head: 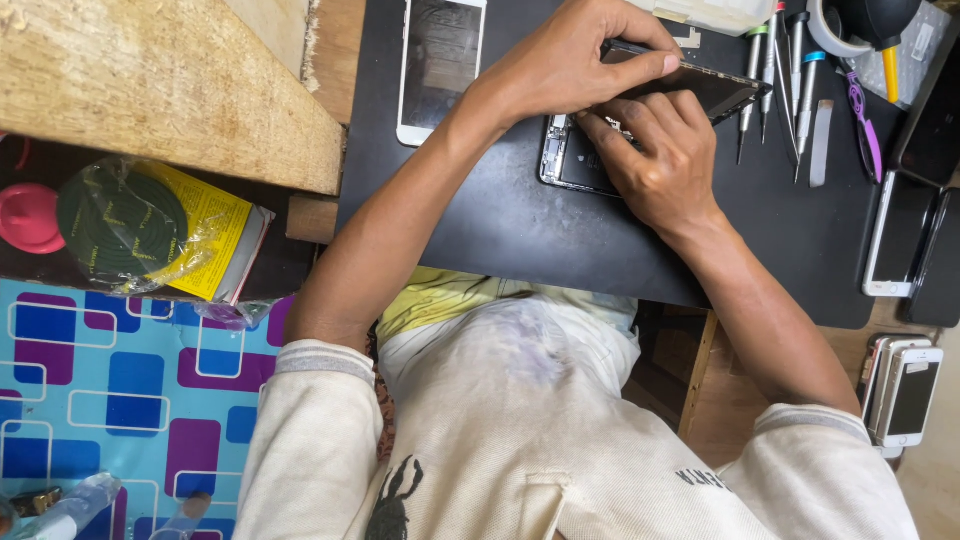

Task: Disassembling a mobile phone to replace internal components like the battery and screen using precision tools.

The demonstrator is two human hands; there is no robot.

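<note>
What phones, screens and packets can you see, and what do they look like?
White phone: top of the black mat, dark screen.
Opened phone: under both hands, black screen panel lifted.
Yellow packet: left shelf, clear wrap, green coil inside.
White phones: stacked at right edge.

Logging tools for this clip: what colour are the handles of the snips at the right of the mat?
Purple, in the head view: the snips lie beside the screwdrivers.

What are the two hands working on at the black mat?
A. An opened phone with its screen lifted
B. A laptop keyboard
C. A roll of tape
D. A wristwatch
A: the left hand lifts the dark screen panel while the right hand presses the opened phone body.
</note>
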